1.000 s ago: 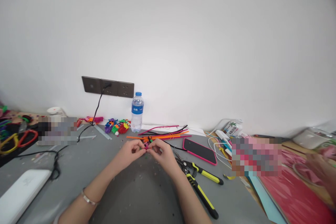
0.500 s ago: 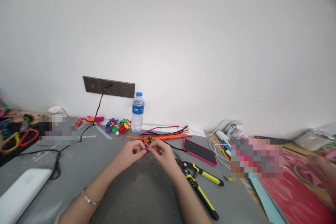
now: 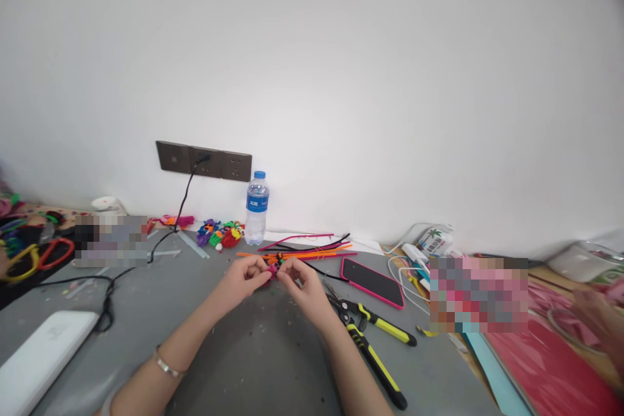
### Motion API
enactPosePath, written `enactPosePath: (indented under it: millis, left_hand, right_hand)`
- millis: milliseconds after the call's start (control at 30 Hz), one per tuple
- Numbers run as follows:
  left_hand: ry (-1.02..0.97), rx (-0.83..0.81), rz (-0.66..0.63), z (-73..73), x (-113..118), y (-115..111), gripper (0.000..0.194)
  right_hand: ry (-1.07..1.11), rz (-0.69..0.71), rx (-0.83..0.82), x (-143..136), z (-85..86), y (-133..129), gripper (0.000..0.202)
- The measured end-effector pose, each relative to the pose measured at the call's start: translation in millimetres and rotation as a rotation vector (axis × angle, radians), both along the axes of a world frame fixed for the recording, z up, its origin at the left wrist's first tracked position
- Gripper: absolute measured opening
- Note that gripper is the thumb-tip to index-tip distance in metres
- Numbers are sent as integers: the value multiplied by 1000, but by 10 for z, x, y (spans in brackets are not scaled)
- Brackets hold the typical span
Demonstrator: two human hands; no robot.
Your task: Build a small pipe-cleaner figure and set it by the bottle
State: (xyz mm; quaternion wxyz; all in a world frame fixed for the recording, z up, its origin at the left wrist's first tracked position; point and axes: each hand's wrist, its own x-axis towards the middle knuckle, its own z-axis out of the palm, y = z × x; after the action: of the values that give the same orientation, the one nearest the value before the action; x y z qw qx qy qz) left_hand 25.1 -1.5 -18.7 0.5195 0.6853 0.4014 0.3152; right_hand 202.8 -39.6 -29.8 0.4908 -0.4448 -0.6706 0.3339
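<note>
"Where's the small pink-and-black piece (image 3: 272,270)?"

"Up between the two hands, just above the tabletop (image 3: 258,357), mostly hidden by fingertips."

"How would you handle something that tiny?"

"I'd pin it with one hand and let the other do the fine shaping, in short, light turns. It looks soft and fuzzy, so hard squeezing would probably flatten it. Keeping the fingertips close to the spot being worked should help too."

"And the left hand (image 3: 245,277)?"

"Pinched on the piece, thumb against forefinger, other fingers curled in."

"The right hand (image 3: 303,287)?"

"Thumb and forefinger come right up to the other side, fingers bent. Whether they grip it or only touch, I can't tell."

"The arms?"

"Both reach forward and slant inward, so the hands nearly meet. The left wears a bracelet (image 3: 168,365). That looks a steady pose."

"Anything close by?"

"Loose fuzzy stems (image 3: 325,251) just beyond the hands, and pliers (image 3: 374,359) beside the right forearm."
</note>
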Motion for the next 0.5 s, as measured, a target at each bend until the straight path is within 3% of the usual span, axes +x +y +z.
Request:
enactPosePath:
  millis: [333, 500]
  left_hand:
    - [-26, 57, 23, -5, -22, 25, 26]
    - [-60, 49, 83, 31, -27, 25, 29]
  right_hand:
    - [23, 26, -15, 7, 61, -27, 19]
    - [185, -16, 9, 66, 28, 14, 24]
